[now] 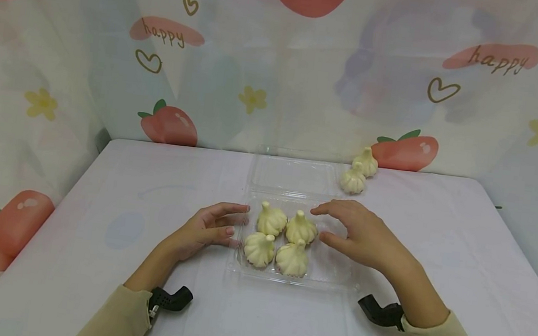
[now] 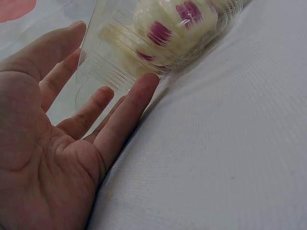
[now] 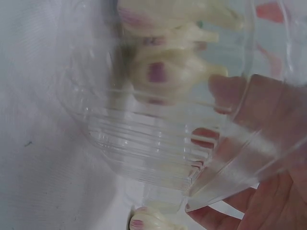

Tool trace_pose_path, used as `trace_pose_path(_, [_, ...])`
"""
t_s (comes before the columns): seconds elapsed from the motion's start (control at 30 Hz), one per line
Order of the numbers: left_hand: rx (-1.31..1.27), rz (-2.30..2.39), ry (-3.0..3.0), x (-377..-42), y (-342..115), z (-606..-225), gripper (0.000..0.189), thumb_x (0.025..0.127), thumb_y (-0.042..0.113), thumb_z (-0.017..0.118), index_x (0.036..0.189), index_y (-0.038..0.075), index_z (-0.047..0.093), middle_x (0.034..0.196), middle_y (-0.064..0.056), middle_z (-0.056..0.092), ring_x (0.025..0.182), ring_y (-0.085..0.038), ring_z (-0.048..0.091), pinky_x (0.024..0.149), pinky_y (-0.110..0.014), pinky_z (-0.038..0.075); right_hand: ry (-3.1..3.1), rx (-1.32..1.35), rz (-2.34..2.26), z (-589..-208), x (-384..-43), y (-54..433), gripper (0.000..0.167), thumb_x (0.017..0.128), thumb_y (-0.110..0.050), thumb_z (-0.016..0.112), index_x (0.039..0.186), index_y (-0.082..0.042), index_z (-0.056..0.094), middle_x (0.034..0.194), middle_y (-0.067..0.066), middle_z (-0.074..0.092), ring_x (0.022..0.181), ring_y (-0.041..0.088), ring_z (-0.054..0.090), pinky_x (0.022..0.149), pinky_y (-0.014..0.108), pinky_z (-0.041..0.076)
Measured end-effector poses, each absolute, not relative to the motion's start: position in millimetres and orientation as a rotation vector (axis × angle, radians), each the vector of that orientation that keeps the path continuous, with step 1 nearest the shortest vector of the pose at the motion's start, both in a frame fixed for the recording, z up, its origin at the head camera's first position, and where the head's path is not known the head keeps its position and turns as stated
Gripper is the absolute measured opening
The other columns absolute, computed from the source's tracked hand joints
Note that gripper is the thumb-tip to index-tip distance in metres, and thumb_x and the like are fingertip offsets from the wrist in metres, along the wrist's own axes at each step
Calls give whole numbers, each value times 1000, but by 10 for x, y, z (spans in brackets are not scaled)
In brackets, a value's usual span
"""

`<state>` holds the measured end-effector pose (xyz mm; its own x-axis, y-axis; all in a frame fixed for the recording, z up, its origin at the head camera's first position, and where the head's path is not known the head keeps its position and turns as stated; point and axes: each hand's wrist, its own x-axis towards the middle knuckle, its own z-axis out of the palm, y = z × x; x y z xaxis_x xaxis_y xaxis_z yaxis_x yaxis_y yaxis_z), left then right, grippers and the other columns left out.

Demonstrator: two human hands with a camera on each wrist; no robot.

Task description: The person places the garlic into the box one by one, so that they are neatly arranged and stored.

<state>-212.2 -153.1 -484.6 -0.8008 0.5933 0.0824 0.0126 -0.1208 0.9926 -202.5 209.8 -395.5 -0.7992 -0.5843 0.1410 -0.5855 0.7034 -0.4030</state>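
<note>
A clear plastic clamshell container (image 1: 331,274) lies opened flat, its lid (image 1: 295,176) folded back toward the wall. Several garlic bulbs (image 1: 292,258) with pale skins sit in two rows in the left and middle part of its base. Extended fingers of my left hand (image 1: 206,226) rest at the container's left side; the left wrist view shows the fingertips right at the ridged wall, below purple-marked garlic (image 2: 159,33). Over the right part of the base is my right hand (image 1: 363,235), thumb and fingers spread loosely beside the back right bulb (image 1: 301,228), with nothing held.
Two more garlic bulbs (image 1: 352,179) lie just right of the lid, by the back edge of the white-covered table (image 1: 187,175). A patterned cloth wall (image 1: 285,80) rises behind the table. Black wrist cameras (image 1: 172,297) are strapped at both sleeves.
</note>
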Motion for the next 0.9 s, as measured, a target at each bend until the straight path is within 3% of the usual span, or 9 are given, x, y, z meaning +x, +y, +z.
trace_pose_path(0.27, [671, 1971, 1757, -2124, -1532, -4847, 51, 98, 2, 58, 147, 3, 44, 158, -18, 34, 143, -38, 37, 92, -47, 58, -2882, 1016, 614, -3924, -1986, 2035, 38, 89, -21, 74, 127, -16, 66, 131, 5, 64, 130, 31, 51, 107, 55, 43])
trace_pose_path(0.5, [672, 1967, 1761, -2114, -1532, -4840, 51, 98, 3, 58, 147, 3, 44, 158, -15, 36, 142, -37, 37, 92, -46, 58, -2869, 916, 713, -3917, -2041, 2113, 44, 91, -22, 73, 133, -17, 62, 145, 11, 53, 137, 35, 44, 109, 60, 38])
trace_pose_path(0.7, [679, 1971, 1763, -2122, -1531, -4845, 51, 98, 2, 58, 147, 2, 43, 158, -17, 35, 142, -38, 38, 92, -45, 58, -2806, 647, 865, -3975, -2325, 2390, 60, 91, -21, 73, 145, -14, 49, 153, 18, 41, 142, 41, 34, 109, 68, 33])
trace_pose_path(0.9, [673, 1976, 1754, -2127, -1530, -4853, 52, 98, 2, 59, 147, 2, 43, 158, -17, 35, 142, -39, 38, 92, -45, 58, -2872, 422, 974, -4095, -2710, 2576, 74, 91, -15, 68, 156, -14, 32, 154, 23, 37, 134, 48, 41, 106, 68, 36])
